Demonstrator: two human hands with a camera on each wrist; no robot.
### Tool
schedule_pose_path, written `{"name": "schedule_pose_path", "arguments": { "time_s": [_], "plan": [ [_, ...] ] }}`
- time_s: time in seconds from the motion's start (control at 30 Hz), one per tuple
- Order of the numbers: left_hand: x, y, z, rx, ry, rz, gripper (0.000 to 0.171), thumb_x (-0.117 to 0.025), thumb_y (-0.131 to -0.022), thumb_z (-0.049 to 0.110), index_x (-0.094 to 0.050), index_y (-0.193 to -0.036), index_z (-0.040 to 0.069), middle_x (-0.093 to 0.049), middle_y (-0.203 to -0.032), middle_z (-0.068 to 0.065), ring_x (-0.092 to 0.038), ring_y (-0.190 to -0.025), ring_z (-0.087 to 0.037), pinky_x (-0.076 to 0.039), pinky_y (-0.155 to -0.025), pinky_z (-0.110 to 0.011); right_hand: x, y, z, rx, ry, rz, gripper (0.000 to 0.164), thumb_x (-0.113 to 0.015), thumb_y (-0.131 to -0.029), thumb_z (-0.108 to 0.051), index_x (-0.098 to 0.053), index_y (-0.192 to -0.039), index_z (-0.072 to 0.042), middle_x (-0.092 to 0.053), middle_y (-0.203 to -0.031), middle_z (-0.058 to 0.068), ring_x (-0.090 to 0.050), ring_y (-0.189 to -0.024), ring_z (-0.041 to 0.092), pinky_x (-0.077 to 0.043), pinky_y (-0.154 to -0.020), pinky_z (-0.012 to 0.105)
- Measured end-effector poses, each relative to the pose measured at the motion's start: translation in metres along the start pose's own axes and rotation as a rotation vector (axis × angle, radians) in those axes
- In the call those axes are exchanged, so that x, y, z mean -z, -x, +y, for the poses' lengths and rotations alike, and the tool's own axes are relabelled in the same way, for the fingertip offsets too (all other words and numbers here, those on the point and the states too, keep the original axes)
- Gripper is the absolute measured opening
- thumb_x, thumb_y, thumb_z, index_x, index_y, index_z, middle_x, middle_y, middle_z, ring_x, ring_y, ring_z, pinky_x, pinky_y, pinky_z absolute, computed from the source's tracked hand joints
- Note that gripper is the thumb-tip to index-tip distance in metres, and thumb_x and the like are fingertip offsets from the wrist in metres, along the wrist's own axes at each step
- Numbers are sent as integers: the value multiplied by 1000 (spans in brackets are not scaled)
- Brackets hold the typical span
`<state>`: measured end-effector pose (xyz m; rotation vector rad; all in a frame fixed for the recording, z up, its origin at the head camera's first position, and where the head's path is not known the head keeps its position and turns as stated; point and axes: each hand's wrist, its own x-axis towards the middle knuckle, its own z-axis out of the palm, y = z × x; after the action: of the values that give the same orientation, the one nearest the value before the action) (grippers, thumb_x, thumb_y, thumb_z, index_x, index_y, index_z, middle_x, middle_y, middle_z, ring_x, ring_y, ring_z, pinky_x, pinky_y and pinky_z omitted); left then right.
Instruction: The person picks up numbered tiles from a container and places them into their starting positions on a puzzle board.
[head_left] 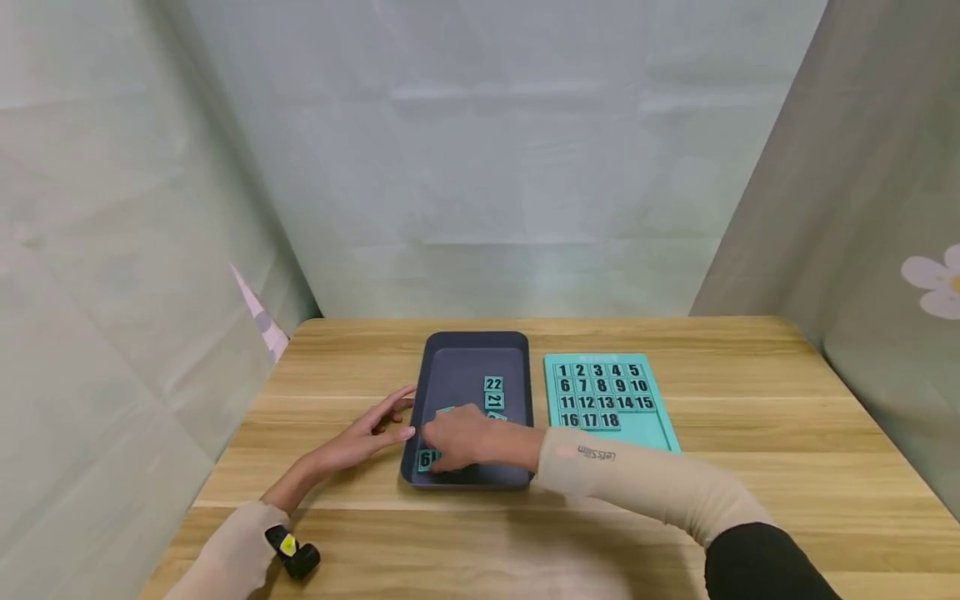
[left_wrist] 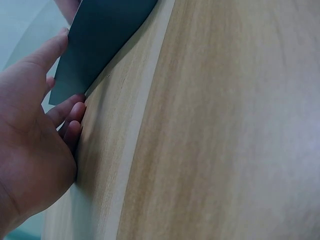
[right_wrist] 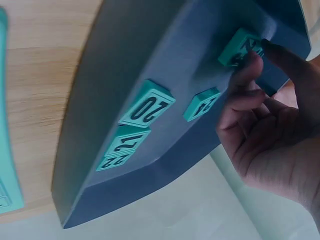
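My right hand (head_left: 461, 437) is inside a dark grey tray (head_left: 468, 354), thumb and index finger pinching a teal number tile (right_wrist: 242, 47) near the tray's near-left corner. In the head view this tile's digits look like an upside-down 19. Other tiles lie in the tray: 20 (right_wrist: 147, 104), 21 (head_left: 494, 401), 22 (head_left: 492, 383) and 24 (right_wrist: 202, 104). The right hand partly covers some of them in the head view. Beside the tray's left wall, my left hand (head_left: 367, 433) rests with relaxed fingers, its thumb at the rim.
Right of the tray lies a teal number board (head_left: 663, 429) with tiles 1 to 18 in rows; its lower right part shows bare teal. My right forearm passes over the board's near edge. Both sit on a wooden table (head_left: 345, 350) with pale cloth (head_left: 495, 167) hanging behind.
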<state>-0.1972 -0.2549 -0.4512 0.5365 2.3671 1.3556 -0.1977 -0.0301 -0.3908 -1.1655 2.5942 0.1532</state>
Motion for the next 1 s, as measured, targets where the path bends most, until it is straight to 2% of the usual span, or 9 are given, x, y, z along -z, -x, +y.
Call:
{"name": "schedule_pose_path", "arguments": {
  "time_s": [0.1,0.2,0.3,0.43,0.63,0.73,0.9,1.0],
  "plan": [
    [0,-2,0,22,7,3,69,-57,-106,27,-20,-164,25,-38,-162,-18,-37,-123,-28,-33,-92,-31,0,6,7,10,-13,31,27,-73,-93,-47,-71,-91,-20,-64,-79,-7,-57,-68,6,-52,-62,28],
    [1,-3,-1,16,-1,2,69,-56,-106,26,-20,-164,24,-37,-162,-20,-37,-124,-29,-32,-93,-34,2,13,17,8,-59,73,26,-73,-93,-44,-70,-88,-19,-60,-72,-7,-53,-61,5,-48,-56,24],
    [2,-5,-1,3,-12,6,68,-56,-106,26,-20,-164,22,-37,-161,-22,-38,-125,-32,-32,-93,-37,6,22,26,-2,-102,109,26,-73,-94,-43,-71,-89,-17,-59,-66,-7,-49,-54,4,-42,-50,21],
    [2,-5,-1,3,-20,7,69,-57,-106,27,-20,-164,22,-37,-161,-23,-38,-125,-33,-33,-92,-36,11,37,36,-33,-136,152,27,-72,-94,-42,-75,-99,-16,-63,-66,-7,-47,-51,3,-38,-46,21],
    [3,-5,-3,12,-24,18,69,-57,-106,27,-21,-164,21,-37,-162,-22,-38,-125,-32,-33,-92,-35,9,60,56,-52,-156,231,30,-74,-92,-39,-77,-107,-13,-73,-72,-2,-51,-51,5,-40,-45,23],
    [3,-5,-3,30,-21,23,69,-57,-105,28,-21,-164,23,-37,-162,-20,-39,-125,-31,-33,-94,-36,6,71,68,-78,-164,236,31,-76,-91,-37,-78,-107,-11,-75,-75,0,-51,-50,5,-42,-45,23],
    [2,-6,-6,38,-18,19,69,-57,-106,30,-21,-164,27,-38,-162,-18,-38,-127,-31,-33,-96,-38,1,92,87,-151,-192,225,33,-76,-91,-37,-77,-109,-9,-64,-60,-2,-48,-51,5,-39,-44,25],
    [2,-8,-8,16,-23,16,68,-57,-106,29,-21,-164,26,-38,-162,-20,-38,-127,-32,-33,-95,-38,-2,106,99,-186,-216,244,32,-76,-90,-35,-77,-108,-8,-58,-55,-5,-49,-51,6,-36,-44,25]
  ]
}}
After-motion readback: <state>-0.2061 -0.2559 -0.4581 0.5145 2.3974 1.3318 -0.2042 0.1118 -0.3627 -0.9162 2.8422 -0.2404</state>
